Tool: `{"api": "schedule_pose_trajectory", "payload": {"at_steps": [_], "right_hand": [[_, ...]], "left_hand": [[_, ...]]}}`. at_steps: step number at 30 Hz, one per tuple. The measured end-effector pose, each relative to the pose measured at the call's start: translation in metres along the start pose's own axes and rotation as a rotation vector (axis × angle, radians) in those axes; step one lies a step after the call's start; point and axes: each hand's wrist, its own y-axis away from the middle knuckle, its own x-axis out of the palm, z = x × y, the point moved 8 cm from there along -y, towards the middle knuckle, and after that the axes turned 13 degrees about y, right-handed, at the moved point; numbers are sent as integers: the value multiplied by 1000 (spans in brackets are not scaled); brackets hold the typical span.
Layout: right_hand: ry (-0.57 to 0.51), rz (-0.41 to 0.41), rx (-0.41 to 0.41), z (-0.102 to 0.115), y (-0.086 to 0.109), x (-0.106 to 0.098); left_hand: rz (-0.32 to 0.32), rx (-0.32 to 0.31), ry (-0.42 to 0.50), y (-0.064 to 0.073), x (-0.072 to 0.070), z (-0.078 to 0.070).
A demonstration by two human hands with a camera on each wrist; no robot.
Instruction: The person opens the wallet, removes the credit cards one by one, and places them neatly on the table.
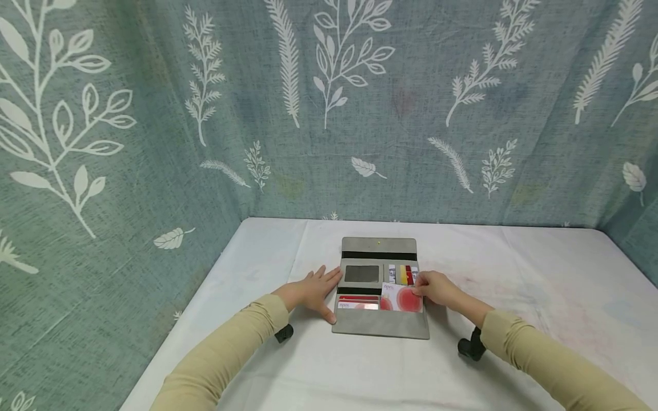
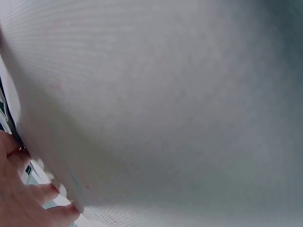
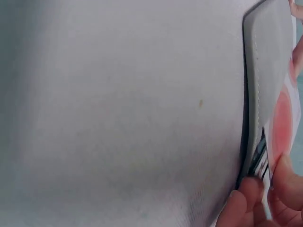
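A grey wallet [image 1: 380,326] lies unfolded on the white table, its pockets facing up. My right hand [image 1: 437,287] pinches the right edge of a white card with red circles [image 1: 398,298] over the wallet's lower right part. In the right wrist view, thumb and fingers hold that card [image 3: 282,120] beside the wallet's stitched edge [image 3: 258,71]. My left hand [image 1: 315,290] rests with spread fingers against the wallet's left edge. Red and white cards [image 1: 358,305] sit in the lower left pocket, and several colored cards [image 1: 403,274] in the upper right one.
A white cloth covers the table [image 1: 534,285]. Behind and to the left hangs a grey-green curtain [image 1: 308,160] with white leaf prints. Black wrist devices [image 1: 472,347] show below both forearms.
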Motion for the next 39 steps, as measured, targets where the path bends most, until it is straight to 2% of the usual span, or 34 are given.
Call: {"api": "schedule_pose_trajectory", "payload": {"at_steps": [3,11,16,29,39], "right_hand": [[-8,1,1,0,1,-1],[-153,56,80,-5,8,5],[-232,46,109,-8,15,5],[-432,54,183,-24,16,0],[-457,21,193,-36,18,-15]], "left_hand": [[-1,1,-3,0,0,1],[-9,-2,-6,0,-1,0],[-5,-3,-14,-1,-1,1],[-1,-4,-8,-3,1,3],[0,5,-6,-1,0,3]]}}
